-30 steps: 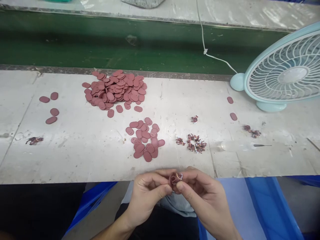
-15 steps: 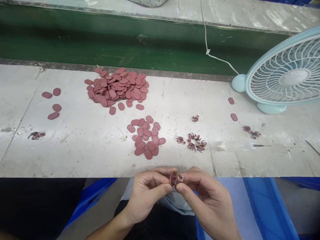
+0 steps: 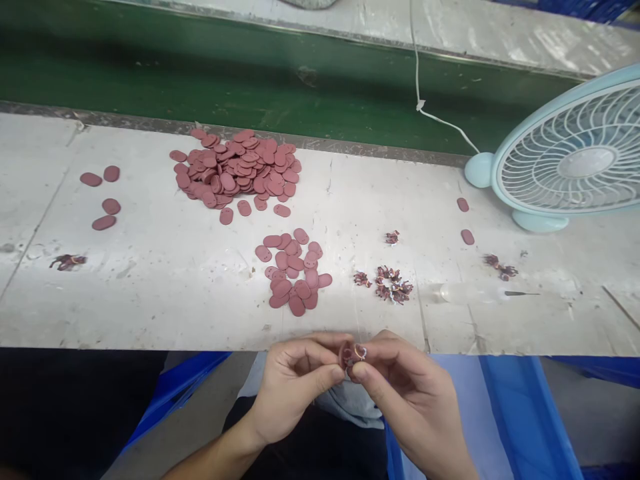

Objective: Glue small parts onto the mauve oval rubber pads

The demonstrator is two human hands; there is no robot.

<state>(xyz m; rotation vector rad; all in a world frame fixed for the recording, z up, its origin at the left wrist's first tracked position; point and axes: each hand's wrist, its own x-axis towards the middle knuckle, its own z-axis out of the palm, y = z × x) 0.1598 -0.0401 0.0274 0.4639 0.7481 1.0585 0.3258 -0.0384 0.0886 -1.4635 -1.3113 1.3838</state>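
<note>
My left hand (image 3: 295, 383) and my right hand (image 3: 405, 393) meet just below the near edge of the white bench (image 3: 165, 287). Together they pinch one small reddish-brown oval piece with a thin wire loop (image 3: 352, 355) between thumbs and forefingers. Straight ahead on the bench lies a small cluster of flat reddish-brown ovals (image 3: 293, 272). A much larger heap of the same ovals (image 3: 237, 175) sits farther back. To the right of the small cluster lies a little pile of wired pieces (image 3: 393, 285).
A pale blue fan (image 3: 570, 157) stands at the back right, its white cord (image 3: 425, 100) running across a green belt (image 3: 200, 73). Stray ovals (image 3: 100, 197) lie at the left and near the fan. A thin pin tool (image 3: 520, 293) lies on the right. Blue bins (image 3: 520, 413) sit below the bench.
The hands stay together on the small piece with only slight finger movement. The view has drifted a little, so the bench items sit slightly higher in frame.
</note>
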